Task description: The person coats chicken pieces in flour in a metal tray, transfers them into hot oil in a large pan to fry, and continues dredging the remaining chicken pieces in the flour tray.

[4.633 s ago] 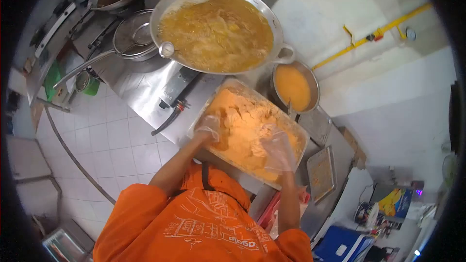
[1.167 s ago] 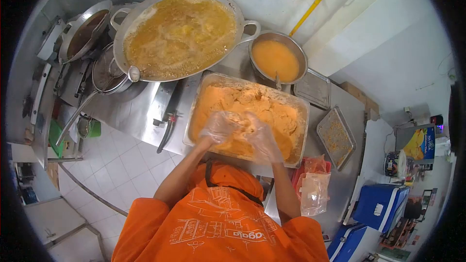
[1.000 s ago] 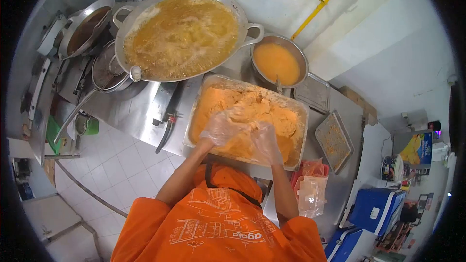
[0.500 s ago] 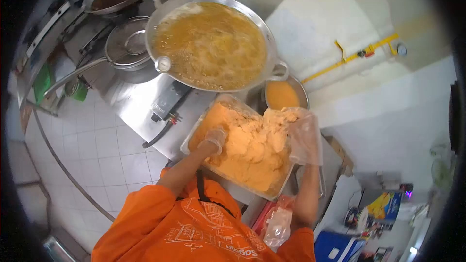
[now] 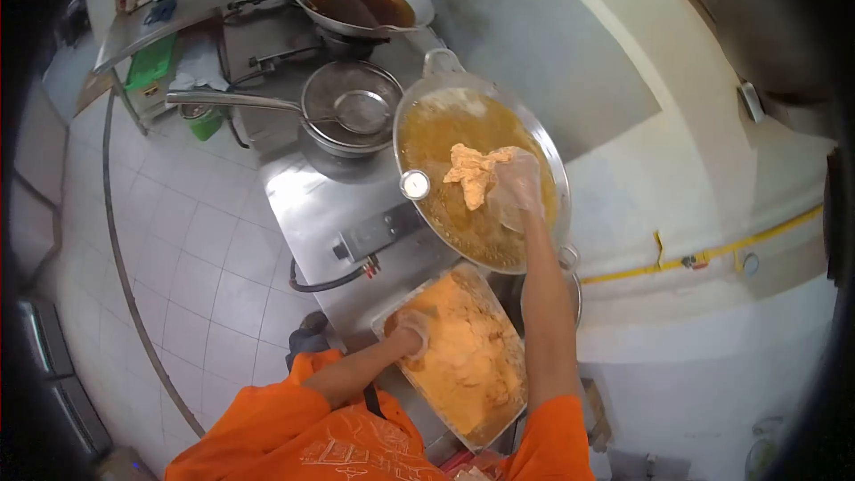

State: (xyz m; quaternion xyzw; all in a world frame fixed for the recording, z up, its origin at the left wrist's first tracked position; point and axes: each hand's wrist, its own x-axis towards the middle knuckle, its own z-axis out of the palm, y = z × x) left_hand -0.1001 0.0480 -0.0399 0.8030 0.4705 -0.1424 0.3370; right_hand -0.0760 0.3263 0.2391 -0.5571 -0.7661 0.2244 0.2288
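Note:
My right hand (image 5: 519, 180), in a clear plastic glove, grips a flour-coated chicken piece (image 5: 470, 171) above a large wok (image 5: 558, 156) of bubbling golden oil. Craggy orange coating covers the piece, which looks like chicken. Lower down, a rectangular tray (image 5: 412, 380) holds orange flour (image 5: 459, 347). My gloved left hand (image 5: 411, 335) rests at the tray's left side in that flour, its fingers hidden. A small round metal cup-like piece (image 5: 415, 184) sits at the wok's left rim.
A long-handled strainer (image 5: 343, 107) lies over a pot left of the wok. Farther back stands another pan (image 5: 426, 7) with dark brown liquid. A burner control box (image 5: 370, 233) with a black hose is on the steel counter (image 5: 298, 191). A yellow gas pipe (image 5: 623, 272) runs along the right wall.
My right hand has lifted the coated piece out of the tray and carried it over the oil. My left hand stays at the flour. The camera view has turned and shifted.

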